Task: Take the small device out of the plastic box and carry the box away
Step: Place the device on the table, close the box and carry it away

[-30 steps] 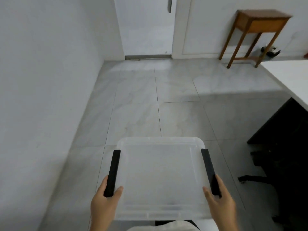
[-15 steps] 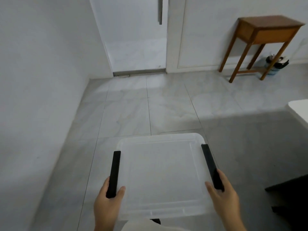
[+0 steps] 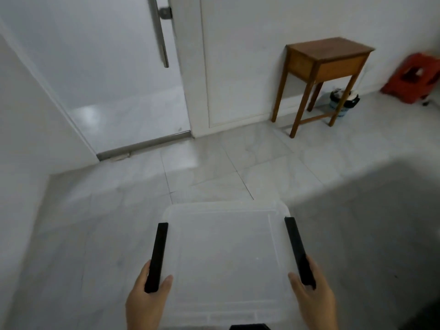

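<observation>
Translucent plastic box [image 3: 226,260] with its lid on, carried level out in front, and both hands are on it. Left hand [image 3: 145,303] is curled around the black side latch [image 3: 157,256] on its side, thumb resting on the lid; right hand [image 3: 314,298] mirrors it, wrapped on the opposite black latch [image 3: 298,251]. That even two-sided grip looks chosen to keep the box flat and balanced while walking. No small device shows anywhere, and the box looks empty through the lid, so I'd judge we're in the carry-away stage. Beneath the hands lies pale marble-look tiled floor [image 3: 119,210]. Ahead of them stands a white door [image 3: 119,67] with a long metal handle [image 3: 160,32]. Ahead and right of the right hand is a small wooden side table [image 3: 328,60], a little bin [image 3: 342,103] beneath it, and a red stool [image 3: 414,77] farther right.
</observation>
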Tool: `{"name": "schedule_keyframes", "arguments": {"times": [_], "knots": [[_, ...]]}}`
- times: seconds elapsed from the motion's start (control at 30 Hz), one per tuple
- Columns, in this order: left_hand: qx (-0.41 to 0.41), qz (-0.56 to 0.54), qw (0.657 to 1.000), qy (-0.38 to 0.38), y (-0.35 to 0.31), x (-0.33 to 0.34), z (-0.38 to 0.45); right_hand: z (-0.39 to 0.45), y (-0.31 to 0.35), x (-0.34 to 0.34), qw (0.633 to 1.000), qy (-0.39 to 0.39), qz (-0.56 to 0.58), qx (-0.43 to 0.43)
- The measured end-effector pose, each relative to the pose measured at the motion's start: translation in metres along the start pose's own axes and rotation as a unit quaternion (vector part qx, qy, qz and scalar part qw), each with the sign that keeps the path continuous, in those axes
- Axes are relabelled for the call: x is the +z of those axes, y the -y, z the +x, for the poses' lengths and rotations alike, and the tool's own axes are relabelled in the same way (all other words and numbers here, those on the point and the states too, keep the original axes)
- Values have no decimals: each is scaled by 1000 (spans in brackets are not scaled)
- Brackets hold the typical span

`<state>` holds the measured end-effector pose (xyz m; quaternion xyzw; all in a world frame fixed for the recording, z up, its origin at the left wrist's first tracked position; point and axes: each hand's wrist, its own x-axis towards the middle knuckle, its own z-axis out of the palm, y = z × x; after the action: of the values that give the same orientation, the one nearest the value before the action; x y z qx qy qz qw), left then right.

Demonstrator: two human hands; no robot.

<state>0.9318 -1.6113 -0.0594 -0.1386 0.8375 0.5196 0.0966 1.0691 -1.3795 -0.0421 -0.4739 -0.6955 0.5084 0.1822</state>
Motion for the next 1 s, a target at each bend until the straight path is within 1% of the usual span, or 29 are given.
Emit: {"name": "schedule_keyframes", "arguments": {"times": [0.07,0.17,0.33,0.43,0.57,0.73,0.9,1.0], "knots": [[7,8,1000,22,-33,33,37,38,10,13,999,-43,-2,6],[8,27,997,68,-73,95,96,113,18,30,995,-86,-4,46],[23,32,995,91,-158,212,183,262,54,42,992,-111,14,61],[45,21,994,97,-222,276,225,345,89,36,989,-136,28,48],[63,43,988,133,-289,352,278,441,127,28,989,-138,39,32],[62,65,981,170,-350,457,336,552,140,29,983,-167,39,71],[81,86,970,215,-435,586,398,684,166,18,968,-219,58,104],[107,86,962,237,-497,664,428,761,191,-2,953,-278,63,107]]}}
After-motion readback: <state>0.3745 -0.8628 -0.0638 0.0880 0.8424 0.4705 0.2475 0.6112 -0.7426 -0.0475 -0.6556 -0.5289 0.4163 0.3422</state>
